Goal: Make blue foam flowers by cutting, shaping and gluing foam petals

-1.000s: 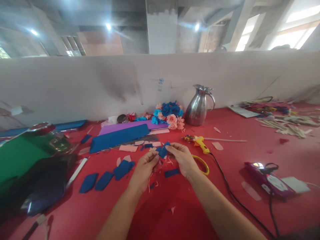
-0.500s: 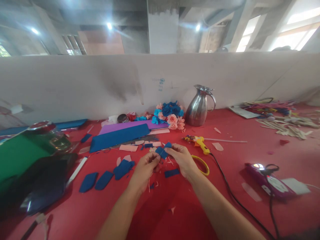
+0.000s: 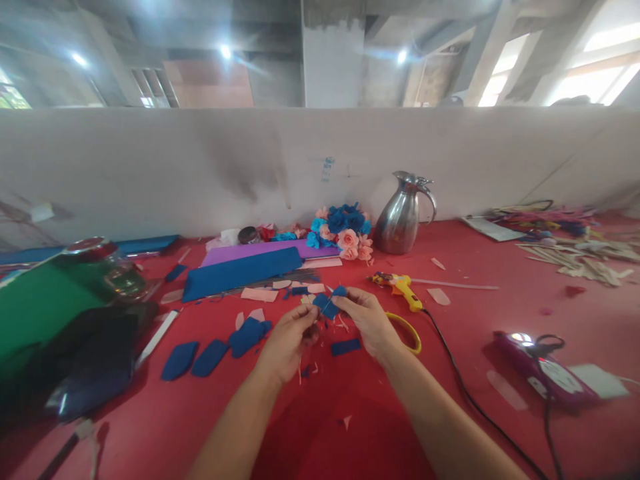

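Between my two hands, a small blue paper piece (image 3: 327,307) with a thin wire or stick across it is held above the red table. My left hand (image 3: 293,337) pinches at its lower left side. The fingertips of my right hand (image 3: 367,317) are closed on its upper right part. Several cut blue petals (image 3: 211,358) lie left of my left hand, and a blue strip (image 3: 345,347) lies just below the hands.
A yellow glue gun (image 3: 406,291) and yellow tape ring (image 3: 407,333) lie right of my hands. Behind are paper flowers (image 3: 345,230), a metal jug (image 3: 400,217) and a blue sheet (image 3: 243,273). A purple power strip (image 3: 545,370) sits at right, a glass jar (image 3: 117,273) at left.
The whole view has shifted slightly, moving the scene a little to the right. Both hands keep nearly the same pose around the blue piece; the left fingers have shifted slightly.
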A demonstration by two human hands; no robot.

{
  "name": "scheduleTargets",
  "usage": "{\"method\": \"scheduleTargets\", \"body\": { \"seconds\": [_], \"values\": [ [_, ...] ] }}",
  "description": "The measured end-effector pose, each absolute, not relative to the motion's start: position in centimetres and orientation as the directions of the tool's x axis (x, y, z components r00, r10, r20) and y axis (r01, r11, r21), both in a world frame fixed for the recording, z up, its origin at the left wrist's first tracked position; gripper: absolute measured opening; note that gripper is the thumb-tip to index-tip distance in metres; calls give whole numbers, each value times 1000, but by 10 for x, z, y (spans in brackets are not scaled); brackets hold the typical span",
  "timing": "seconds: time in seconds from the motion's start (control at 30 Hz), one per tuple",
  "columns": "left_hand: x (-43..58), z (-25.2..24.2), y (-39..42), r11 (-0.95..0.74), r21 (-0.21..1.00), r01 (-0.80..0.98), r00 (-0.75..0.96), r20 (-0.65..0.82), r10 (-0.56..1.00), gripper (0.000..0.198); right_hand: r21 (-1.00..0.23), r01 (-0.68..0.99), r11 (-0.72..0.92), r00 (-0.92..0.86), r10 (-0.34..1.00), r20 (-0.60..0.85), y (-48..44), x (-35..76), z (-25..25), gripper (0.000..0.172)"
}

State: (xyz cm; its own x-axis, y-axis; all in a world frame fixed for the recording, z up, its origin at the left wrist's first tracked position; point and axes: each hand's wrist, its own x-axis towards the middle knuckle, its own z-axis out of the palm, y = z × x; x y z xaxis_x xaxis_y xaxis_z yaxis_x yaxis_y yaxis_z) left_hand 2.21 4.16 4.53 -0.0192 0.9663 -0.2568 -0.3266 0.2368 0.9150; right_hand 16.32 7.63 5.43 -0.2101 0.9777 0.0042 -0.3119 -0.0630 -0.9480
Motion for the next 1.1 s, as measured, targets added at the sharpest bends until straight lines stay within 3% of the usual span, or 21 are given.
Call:
{"method": "scheduleTargets", "body": {
  "seconds": [0.63,1.1],
  "values": [
    [24,51,41,200,958,-205,-58,-216,975,22,-953,-294,-67,-214,977,-2,76,164,55,17],
    [27,57,35,-29,987,158,-213,63,975,16,-955,-279,-96,-203,978,-38,77,163,53,15]
  ]
}}
